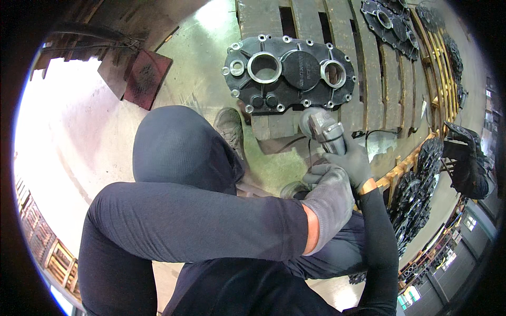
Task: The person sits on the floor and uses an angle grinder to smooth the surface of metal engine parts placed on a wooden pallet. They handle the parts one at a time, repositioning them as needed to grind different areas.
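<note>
A black cast housing cover [301,71] lies flat on the wooden pallet, with bright machined rings around its openings and bolt bosses along its rim. Just off its near edge is an angle grinder [328,131], its round head close to the casting; I cannot tell whether they touch. My right hand [354,162], in a grey glove, wraps around the grinder's body. Close below it, my left hand [333,197], also gloved in grey, has its fingers closed at the tool's rear end. The left fingertips are partly hidden.
The slatted pallet [342,113] bears another black casting [387,23] at the far right. More castings [416,189] are stacked on pallets along the right. A dark cable [289,145] runs by the grinder. On the floor at the left lies a reddish plate [147,79]. My bent knee [179,147] rises nearby.
</note>
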Tool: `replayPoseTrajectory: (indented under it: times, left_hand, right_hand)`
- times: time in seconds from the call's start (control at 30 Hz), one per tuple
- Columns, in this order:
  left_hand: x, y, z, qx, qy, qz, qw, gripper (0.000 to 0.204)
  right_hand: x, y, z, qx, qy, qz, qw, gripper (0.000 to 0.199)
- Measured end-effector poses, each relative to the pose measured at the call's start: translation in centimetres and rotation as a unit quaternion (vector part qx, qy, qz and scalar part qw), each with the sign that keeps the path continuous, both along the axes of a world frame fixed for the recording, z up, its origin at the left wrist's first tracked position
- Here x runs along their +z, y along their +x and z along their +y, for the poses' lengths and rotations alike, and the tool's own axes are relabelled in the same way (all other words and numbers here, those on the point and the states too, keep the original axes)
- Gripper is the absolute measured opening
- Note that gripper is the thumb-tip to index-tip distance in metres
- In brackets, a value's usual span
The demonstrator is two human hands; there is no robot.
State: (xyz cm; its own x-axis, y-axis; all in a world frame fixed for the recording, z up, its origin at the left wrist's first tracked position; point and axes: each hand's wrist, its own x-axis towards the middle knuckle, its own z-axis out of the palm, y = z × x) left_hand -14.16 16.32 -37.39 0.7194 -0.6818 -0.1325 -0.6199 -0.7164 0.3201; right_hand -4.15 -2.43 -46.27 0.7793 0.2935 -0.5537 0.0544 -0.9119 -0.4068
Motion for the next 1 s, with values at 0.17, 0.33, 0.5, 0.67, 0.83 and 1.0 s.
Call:
replayPoseTrajectory:
  times: [0.17,0.33,0.5,0.67,0.83,1.0]
  left_hand:
    - [0.2,-0.1,0.7,-0.037,0.005,0.000,0.999,0.023]
    - [-0.7,-0.5,-0.9,-0.039,-0.067,0.040,0.996,0.020]
    - [0.2,-0.8,0.9,0.005,-0.056,0.045,0.997,0.018]
    - [-1.1,-1.6,1.3,0.024,-0.107,0.032,0.993,0.014]
    - [-4.9,-2.7,-1.9,0.034,-0.018,-0.033,0.999,0.009]
    - [-3.7,-3.0,-0.5,0.030,-0.071,-0.028,0.997,0.007]
  right_hand:
    - [-0.3,-1.9,-1.3,-0.034,0.003,-0.008,0.999,0.076]
    - [-0.7,-4.4,0.2,-0.204,0.092,0.064,0.973,0.071]
    - [-2.3,-6.0,3.0,-0.243,0.112,0.105,0.958,0.069]
    - [-0.4,-5.8,4.2,-0.229,0.114,0.108,0.961,0.067]
    - [-1.0,-6.3,5.5,-0.198,0.039,0.132,0.970,0.067]
    - [-0.6,-5.4,7.4,-0.178,-0.055,0.134,0.973,0.072]
